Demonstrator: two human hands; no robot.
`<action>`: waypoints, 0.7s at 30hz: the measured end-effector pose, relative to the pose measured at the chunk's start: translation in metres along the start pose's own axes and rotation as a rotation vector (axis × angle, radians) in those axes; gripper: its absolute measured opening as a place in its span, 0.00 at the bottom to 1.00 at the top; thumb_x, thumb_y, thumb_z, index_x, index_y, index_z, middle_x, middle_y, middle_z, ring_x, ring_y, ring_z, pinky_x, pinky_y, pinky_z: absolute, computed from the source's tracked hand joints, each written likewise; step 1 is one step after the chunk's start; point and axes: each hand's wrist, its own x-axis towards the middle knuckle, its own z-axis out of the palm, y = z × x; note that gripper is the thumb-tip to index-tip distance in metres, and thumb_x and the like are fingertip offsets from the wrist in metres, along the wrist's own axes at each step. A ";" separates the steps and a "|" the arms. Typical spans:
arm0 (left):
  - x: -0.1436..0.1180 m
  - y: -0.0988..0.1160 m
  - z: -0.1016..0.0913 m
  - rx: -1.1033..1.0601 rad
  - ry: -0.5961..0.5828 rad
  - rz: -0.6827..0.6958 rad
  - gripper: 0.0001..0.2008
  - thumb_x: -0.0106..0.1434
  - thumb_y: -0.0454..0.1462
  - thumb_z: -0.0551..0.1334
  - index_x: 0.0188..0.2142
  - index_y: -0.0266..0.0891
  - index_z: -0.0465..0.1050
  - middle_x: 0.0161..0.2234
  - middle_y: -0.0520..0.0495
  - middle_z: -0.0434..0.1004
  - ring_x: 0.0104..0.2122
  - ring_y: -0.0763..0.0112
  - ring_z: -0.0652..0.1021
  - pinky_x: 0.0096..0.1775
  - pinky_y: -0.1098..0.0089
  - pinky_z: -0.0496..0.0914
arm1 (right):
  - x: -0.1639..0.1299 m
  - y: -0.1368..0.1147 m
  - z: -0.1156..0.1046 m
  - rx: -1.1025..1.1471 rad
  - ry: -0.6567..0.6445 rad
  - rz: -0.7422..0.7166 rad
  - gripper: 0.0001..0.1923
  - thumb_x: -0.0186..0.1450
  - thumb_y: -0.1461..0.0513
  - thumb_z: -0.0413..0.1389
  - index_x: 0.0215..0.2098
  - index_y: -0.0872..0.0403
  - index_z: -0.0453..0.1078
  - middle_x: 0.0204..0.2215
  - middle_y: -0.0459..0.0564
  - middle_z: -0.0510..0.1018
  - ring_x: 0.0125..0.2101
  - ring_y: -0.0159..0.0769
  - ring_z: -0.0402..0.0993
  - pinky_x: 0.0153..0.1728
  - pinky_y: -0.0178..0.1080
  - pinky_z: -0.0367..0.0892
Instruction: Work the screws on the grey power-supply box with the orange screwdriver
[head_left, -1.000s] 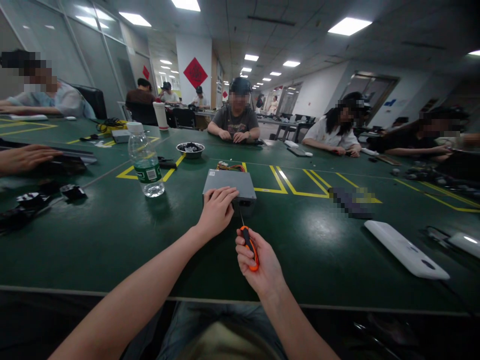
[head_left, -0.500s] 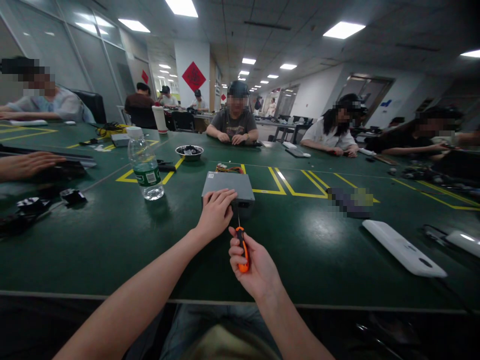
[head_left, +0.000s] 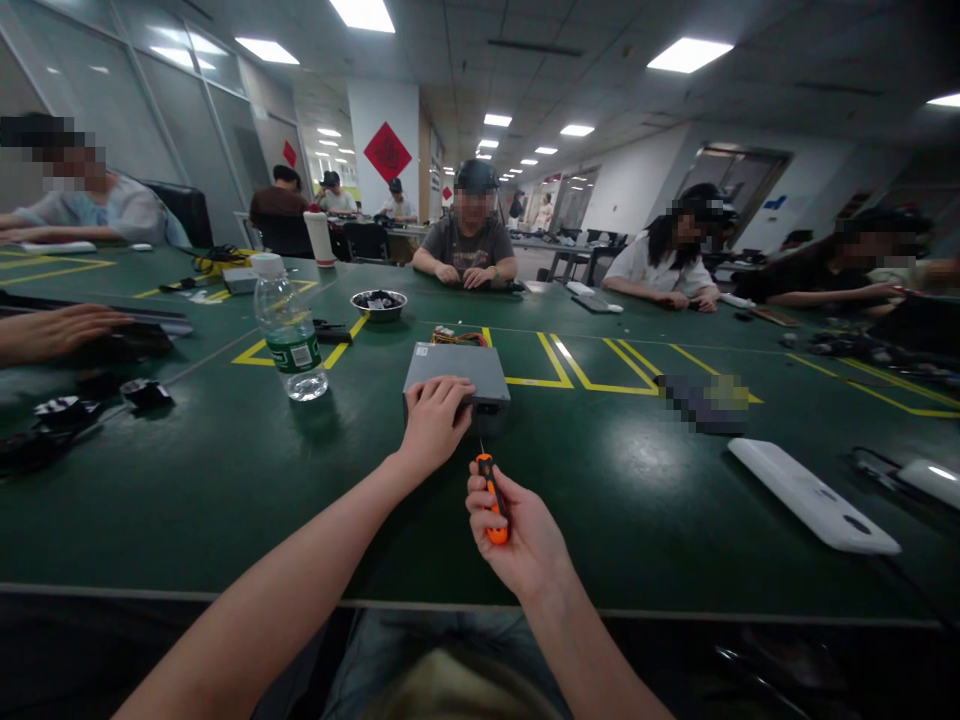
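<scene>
A grey metal computer power supply lies on the green table in front of me, with a bundle of coloured cables at its far side. My left hand grips its near left part, fingers over the top and thumb at the front face. In my right hand is an orange and black screwdriver, fingers wrapped round the handle. Its thin shaft points away from me at the near face of the power supply, just right of my left thumb. I cannot tell whether the tip touches a screw.
A water bottle stands left of the power supply; a metal bowl of dark parts sits behind. To the right lie a blurred-out dark object and a white device. A co-worker's hand is at far left; other people sit around.
My right hand and the screwdriver have shifted slightly right, and the handle has turned a little. My left hand and the power supply stay in place.
</scene>
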 end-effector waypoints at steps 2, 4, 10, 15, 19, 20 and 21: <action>0.000 0.000 0.000 0.003 -0.002 0.001 0.09 0.61 0.35 0.55 0.42 0.44 0.67 0.47 0.50 0.72 0.49 0.65 0.67 0.47 0.60 0.54 | 0.001 0.002 0.000 -0.048 0.009 -0.064 0.09 0.66 0.65 0.43 0.34 0.61 0.64 0.21 0.44 0.64 0.15 0.20 0.59 0.08 0.20 0.52; 0.000 0.000 0.000 0.006 -0.008 -0.001 0.09 0.61 0.35 0.56 0.42 0.44 0.67 0.47 0.49 0.72 0.49 0.65 0.68 0.47 0.60 0.55 | 0.000 0.003 -0.001 -0.067 0.012 -0.125 0.06 0.64 0.67 0.47 0.31 0.59 0.63 0.22 0.44 0.64 0.15 0.19 0.59 0.08 0.20 0.51; 0.001 0.000 -0.001 0.011 -0.018 -0.005 0.09 0.61 0.35 0.55 0.42 0.44 0.67 0.47 0.48 0.72 0.49 0.64 0.67 0.46 0.60 0.55 | -0.003 0.003 -0.001 -0.006 0.076 -0.073 0.05 0.64 0.67 0.49 0.33 0.61 0.65 0.25 0.48 0.68 0.20 0.22 0.67 0.15 0.21 0.62; 0.000 0.000 -0.001 0.015 -0.020 -0.003 0.09 0.62 0.35 0.55 0.42 0.44 0.67 0.48 0.49 0.71 0.49 0.64 0.67 0.46 0.60 0.55 | -0.001 0.008 0.005 -0.096 0.089 -0.037 0.10 0.67 0.65 0.44 0.37 0.61 0.65 0.22 0.47 0.69 0.19 0.23 0.67 0.15 0.23 0.63; 0.000 -0.001 0.000 0.021 -0.017 -0.001 0.09 0.62 0.35 0.55 0.42 0.44 0.67 0.47 0.49 0.71 0.49 0.64 0.67 0.46 0.59 0.55 | -0.003 0.007 0.006 -0.111 0.058 -0.117 0.09 0.66 0.65 0.45 0.32 0.60 0.64 0.21 0.45 0.66 0.16 0.21 0.62 0.09 0.21 0.53; 0.000 -0.002 0.000 0.020 -0.017 0.002 0.09 0.62 0.35 0.55 0.42 0.44 0.67 0.47 0.49 0.71 0.49 0.64 0.67 0.46 0.60 0.55 | -0.004 0.006 0.006 -0.091 0.054 -0.131 0.08 0.66 0.66 0.45 0.31 0.60 0.63 0.21 0.45 0.66 0.16 0.20 0.61 0.09 0.20 0.51; 0.000 -0.002 0.000 0.019 -0.016 0.006 0.09 0.62 0.35 0.55 0.42 0.44 0.67 0.47 0.49 0.72 0.49 0.64 0.67 0.46 0.60 0.55 | -0.005 0.005 0.007 -0.068 0.054 -0.138 0.08 0.66 0.67 0.44 0.31 0.60 0.63 0.22 0.45 0.66 0.16 0.19 0.61 0.08 0.19 0.50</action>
